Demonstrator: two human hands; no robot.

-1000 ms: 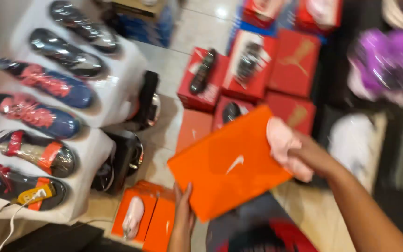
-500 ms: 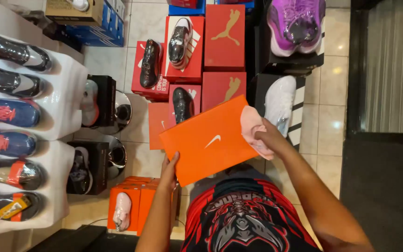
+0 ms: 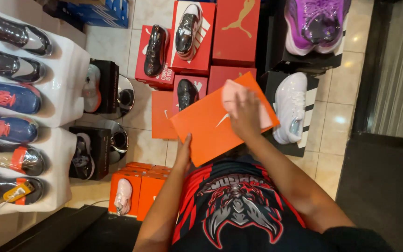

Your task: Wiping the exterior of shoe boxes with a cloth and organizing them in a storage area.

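Red shoe boxes (image 3: 235, 29), a purple sneaker (image 3: 314, 23) and a white sneaker (image 3: 289, 106) line the tiled floor (image 3: 343, 88).

Left hand (image 3: 183, 151) gripping edgewise, right hand (image 3: 244, 113) flat — pressing

Left hand (image 3: 183, 153) grips the near edge of an orange shoebox lid (image 3: 213, 122), held tilted above the floor. Right hand (image 3: 244, 113) lies flat on top of the lid, pressing a pink cloth (image 3: 233, 91) against it. Red shoeboxes (image 3: 234, 30) stacked beyond, black shoes (image 3: 156, 50) standing on them. White sneaker (image 3: 290, 105) on a black box to the right, purple sneaker (image 3: 314, 23) above it. White display shelf (image 3: 66, 74) at left carries wrapped shoes in a row. Small pink shoe (image 3: 123, 195) on low orange boxes (image 3: 151, 189) near the person's red-and-black shirt (image 3: 239, 205).
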